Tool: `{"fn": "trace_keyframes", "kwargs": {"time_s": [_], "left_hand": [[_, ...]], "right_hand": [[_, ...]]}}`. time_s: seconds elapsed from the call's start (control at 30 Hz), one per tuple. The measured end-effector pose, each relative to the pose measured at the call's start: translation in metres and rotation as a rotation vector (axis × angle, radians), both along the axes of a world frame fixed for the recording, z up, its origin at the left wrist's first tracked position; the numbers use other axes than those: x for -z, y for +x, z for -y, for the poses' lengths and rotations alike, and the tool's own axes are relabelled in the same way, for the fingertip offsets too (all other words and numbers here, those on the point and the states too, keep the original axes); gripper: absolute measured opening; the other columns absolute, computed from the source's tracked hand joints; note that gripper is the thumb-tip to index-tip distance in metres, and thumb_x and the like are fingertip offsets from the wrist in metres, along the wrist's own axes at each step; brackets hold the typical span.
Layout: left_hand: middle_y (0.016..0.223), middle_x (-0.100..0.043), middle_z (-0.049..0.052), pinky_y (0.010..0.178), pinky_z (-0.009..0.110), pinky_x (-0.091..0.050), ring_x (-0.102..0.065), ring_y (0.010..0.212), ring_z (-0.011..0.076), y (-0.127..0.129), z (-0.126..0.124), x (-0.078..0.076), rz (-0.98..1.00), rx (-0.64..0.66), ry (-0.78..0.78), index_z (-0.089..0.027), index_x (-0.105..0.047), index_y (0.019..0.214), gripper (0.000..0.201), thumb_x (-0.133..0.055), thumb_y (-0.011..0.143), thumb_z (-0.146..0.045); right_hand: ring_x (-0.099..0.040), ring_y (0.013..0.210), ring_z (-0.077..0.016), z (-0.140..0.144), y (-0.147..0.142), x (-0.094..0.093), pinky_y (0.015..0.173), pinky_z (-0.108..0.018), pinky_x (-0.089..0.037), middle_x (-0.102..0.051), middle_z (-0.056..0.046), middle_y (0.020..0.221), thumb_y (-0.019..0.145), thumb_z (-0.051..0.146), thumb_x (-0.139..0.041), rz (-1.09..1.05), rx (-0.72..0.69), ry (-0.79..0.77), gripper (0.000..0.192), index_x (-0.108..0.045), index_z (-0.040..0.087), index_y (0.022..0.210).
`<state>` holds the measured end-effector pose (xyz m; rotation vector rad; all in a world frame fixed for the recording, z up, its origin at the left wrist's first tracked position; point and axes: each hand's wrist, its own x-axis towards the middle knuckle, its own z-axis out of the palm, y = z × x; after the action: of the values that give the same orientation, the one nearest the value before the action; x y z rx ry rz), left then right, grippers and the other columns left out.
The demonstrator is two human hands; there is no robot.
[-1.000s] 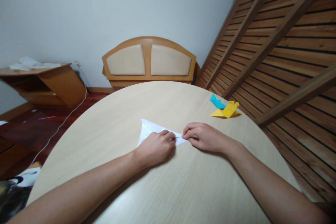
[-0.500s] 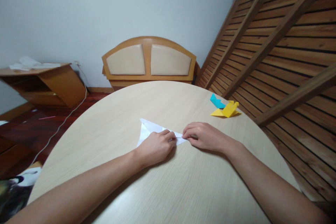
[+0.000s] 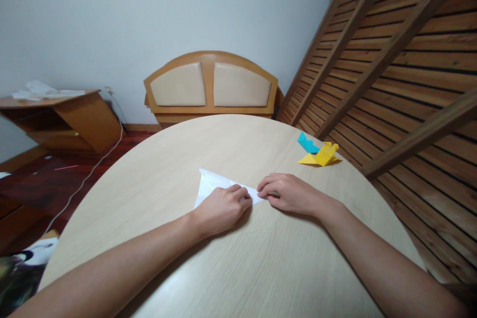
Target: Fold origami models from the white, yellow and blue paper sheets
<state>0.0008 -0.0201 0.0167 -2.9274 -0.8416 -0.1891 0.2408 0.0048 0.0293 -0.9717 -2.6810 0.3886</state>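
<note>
I count one folded white paper sheet (image 3: 214,185) at table centre, my left hand (image 3: 220,208) fisted on it, right hand (image 3: 288,194) pinching its tip. Two paper figures at two o'clock, one blue (image 3: 307,144), one yellow (image 3: 320,156), beside the round pale wooden table (image 3: 242,268) rim. Near side open.

White paper (image 3: 214,184): one sheet folded into a flat, elongated triangle, lying on the round table (image 3: 231,268). Apex points toward 10 o'clock; the narrow end extends toward 3 o'clock. The left hand (image 3: 221,208) covers its near edge; the right hand (image 3: 286,194) pinches the narrow tip.
</note>
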Motion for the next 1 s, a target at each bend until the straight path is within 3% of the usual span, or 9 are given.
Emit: {"fn": "trace_keyframes", "kwargs": {"time_s": [0.37, 0.53, 0.7, 0.77, 0.9, 1.0], "left_hand": [[0.100, -0.067, 0.009, 0.083, 0.033, -0.054, -0.063, 0.095, 0.0212, -0.005, -0.007, 0.000, 0.081, 0.064, -0.083, -0.016, -0.068, 0.106, 0.024, -0.044, 0.101, -0.018], [0.109, -0.066, 0.011, 0.096, 0.035, -0.051, -0.061, 0.111, 0.0235, -0.011, -0.013, 0.001, 0.150, 0.119, -0.122, -0.015, -0.067, 0.110, 0.027, -0.042, 0.102, -0.018], [0.113, -0.067, 0.011, 0.095, 0.035, -0.052, -0.062, 0.114, 0.0229, -0.015, -0.014, -0.001, 0.173, 0.124, -0.168, -0.016, -0.067, 0.115, 0.029, -0.041, 0.104, -0.022], [0.114, -0.067, 0.012, 0.095, 0.035, -0.053, -0.063, 0.113, 0.0230, -0.016, -0.014, -0.001, 0.177, 0.131, -0.170, -0.016, -0.066, 0.115, 0.028, -0.042, 0.104, -0.023], [0.116, -0.066, 0.013, 0.095, 0.035, -0.053, -0.063, 0.112, 0.0234, -0.017, -0.014, 0.001, 0.168, 0.134, -0.160, -0.016, -0.066, 0.117, 0.027, -0.043, 0.103, -0.024], [0.115, -0.066, 0.013, 0.092, 0.034, -0.054, -0.064, 0.108, 0.0227, -0.017, -0.014, 0.003, 0.185, 0.122, -0.147, -0.017, -0.067, 0.116, 0.028, -0.044, 0.103, -0.025]], "right_hand": [[-0.070, 0.091, -0.0186, -0.002, 0.010, -0.002, 0.087, -0.030, -0.050, -0.078, -0.002, 0.099, 0.079, 0.005, -0.059, -0.019, 0.031, -0.056, 0.031, -0.080, 0.023, 0.092], [-0.069, 0.090, -0.0192, 0.000, 0.018, -0.009, 0.086, -0.029, -0.050, -0.077, -0.002, 0.102, 0.075, 0.006, -0.060, 0.038, 0.045, -0.072, 0.030, -0.081, 0.024, 0.088], [-0.068, 0.089, -0.0211, 0.007, 0.017, -0.020, 0.082, -0.031, -0.050, -0.076, -0.004, 0.098, 0.078, 0.014, -0.065, 0.072, 0.067, -0.036, 0.017, -0.080, 0.023, 0.079], [-0.067, 0.090, -0.0222, 0.011, 0.012, -0.023, 0.083, -0.033, -0.049, -0.075, -0.005, 0.095, 0.080, 0.016, -0.065, 0.058, 0.052, 0.002, 0.017, -0.079, 0.022, 0.087], [-0.062, 0.112, -0.0252, 0.015, -0.001, -0.020, 0.098, -0.038, -0.046, -0.070, -0.009, 0.122, 0.083, 0.019, -0.064, 0.010, -0.021, 0.034, 0.040, -0.070, 0.021, 0.123], [-0.060, 0.118, -0.0263, 0.016, -0.006, -0.014, 0.103, -0.041, -0.045, -0.068, -0.010, 0.129, 0.086, 0.021, -0.062, 0.028, -0.051, 0.010, 0.040, -0.068, 0.020, 0.126]]}}
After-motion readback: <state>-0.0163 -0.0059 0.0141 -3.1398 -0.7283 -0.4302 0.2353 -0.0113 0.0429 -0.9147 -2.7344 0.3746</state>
